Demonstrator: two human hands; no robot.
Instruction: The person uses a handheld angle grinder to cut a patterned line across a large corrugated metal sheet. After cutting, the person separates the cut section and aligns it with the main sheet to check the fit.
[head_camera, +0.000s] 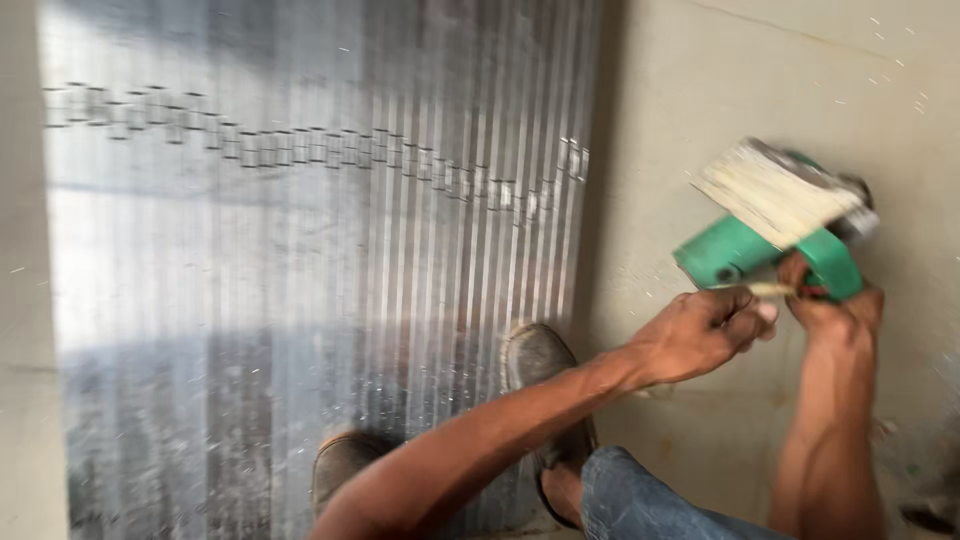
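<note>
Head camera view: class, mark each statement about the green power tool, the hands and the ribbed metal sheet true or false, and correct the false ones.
1. The right hand grips the green plastic-bodied power tool. True.
2. The left hand rests flat on the ribbed silver metal sheet. False: it is raised off the sheet, at the tool beside the right hand.
3. Two worn grey shoes stand on the lower part of the sheet. True.
4. The tool is red. False: its body is green, with a pale flat plate on top.
5. The sheet lies on the right of the view. False: it fills the left and middle; the pale floor is on the right.
</note>
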